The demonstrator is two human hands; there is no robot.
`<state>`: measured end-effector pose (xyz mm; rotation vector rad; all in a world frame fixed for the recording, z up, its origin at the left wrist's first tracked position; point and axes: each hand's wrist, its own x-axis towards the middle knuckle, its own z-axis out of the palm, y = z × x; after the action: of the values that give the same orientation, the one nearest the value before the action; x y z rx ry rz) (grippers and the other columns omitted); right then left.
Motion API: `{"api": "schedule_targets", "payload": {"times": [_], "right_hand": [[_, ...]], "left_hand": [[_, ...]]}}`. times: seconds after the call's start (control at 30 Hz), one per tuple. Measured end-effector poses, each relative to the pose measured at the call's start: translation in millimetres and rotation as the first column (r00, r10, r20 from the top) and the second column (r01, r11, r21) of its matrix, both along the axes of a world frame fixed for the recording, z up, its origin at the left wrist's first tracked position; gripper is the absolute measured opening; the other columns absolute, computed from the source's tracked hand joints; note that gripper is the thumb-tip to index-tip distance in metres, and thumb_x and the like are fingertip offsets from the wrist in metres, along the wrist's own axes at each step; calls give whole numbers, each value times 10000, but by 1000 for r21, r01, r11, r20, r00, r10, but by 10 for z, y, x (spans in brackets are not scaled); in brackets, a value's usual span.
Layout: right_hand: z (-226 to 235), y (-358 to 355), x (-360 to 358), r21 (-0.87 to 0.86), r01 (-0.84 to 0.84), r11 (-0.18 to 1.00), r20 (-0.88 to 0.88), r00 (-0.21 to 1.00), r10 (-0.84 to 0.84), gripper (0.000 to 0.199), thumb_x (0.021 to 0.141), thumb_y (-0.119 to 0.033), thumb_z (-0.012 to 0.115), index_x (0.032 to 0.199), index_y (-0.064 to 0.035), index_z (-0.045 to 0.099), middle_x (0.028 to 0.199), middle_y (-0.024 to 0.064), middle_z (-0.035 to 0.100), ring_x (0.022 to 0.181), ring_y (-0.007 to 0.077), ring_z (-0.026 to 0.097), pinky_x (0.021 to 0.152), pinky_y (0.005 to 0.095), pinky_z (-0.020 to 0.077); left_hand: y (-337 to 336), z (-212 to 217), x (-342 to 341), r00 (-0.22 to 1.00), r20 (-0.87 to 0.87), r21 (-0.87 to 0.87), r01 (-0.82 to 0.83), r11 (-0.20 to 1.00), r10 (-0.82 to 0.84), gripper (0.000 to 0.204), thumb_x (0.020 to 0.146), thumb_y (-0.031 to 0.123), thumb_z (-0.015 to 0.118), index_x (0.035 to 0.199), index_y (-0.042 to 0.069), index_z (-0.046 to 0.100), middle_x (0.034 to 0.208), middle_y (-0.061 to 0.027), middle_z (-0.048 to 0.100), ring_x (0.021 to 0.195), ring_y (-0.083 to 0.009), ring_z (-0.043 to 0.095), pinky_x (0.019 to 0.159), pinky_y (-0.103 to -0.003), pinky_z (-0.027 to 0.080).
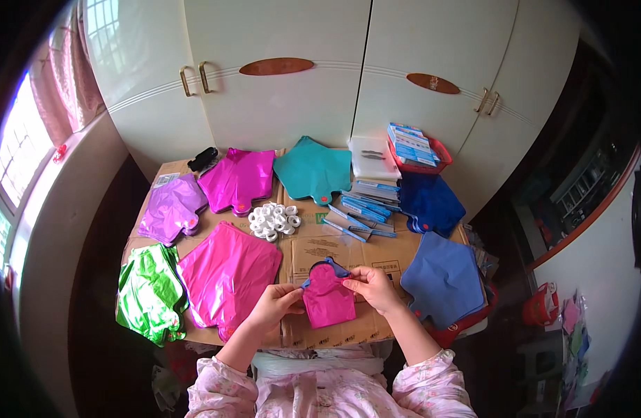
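Note:
Close in front of me, over the near part of the cardboard, is a folded magenta foil balloon with blue foil showing at its top edge. My left hand is closed in a pinch on the upper left edge of this small bundle. At its upper right edge, my right hand pinches it between thumb and fingers. Left of my hands lies a stack of large pink foil balloons, flat and star-shaped. To the right is a stack of flat blue foil balloons.
Cardboard covers the table. Around it lie green, lilac, magenta, teal and dark blue balloons. White rolls, blue-and-grey folded packets, clear bags and a red basket stand among them.

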<state>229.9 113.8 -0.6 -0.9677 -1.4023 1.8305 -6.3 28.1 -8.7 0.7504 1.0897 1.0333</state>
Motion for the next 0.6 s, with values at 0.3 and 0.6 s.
{"api": "schedule_targets", "payload": {"times": [0.3,0.6], "right_hand": [[15,-47,-43,387,0,922,43,999,-18,490,801,-50,715,1249,-41,516,1108,55,617,899,98,601,775,255,516],[106,-226,107,681,-370,631,301,928,220,647,681,77,689,1285,-80,514,1281,83,552,1168,236,546,972,356,456]], "left_hand": [[126,-76,132,966,-248,164,-26,986,67,177,876,49,606,1034,-17,653,868,-21,671,740,-69,613,651,-235,527],[425,-70,28,791,-577,253,-65,965,205,183,814,157,682,912,3,688,662,-32,652,593,-67,599,536,-247,486]]}}
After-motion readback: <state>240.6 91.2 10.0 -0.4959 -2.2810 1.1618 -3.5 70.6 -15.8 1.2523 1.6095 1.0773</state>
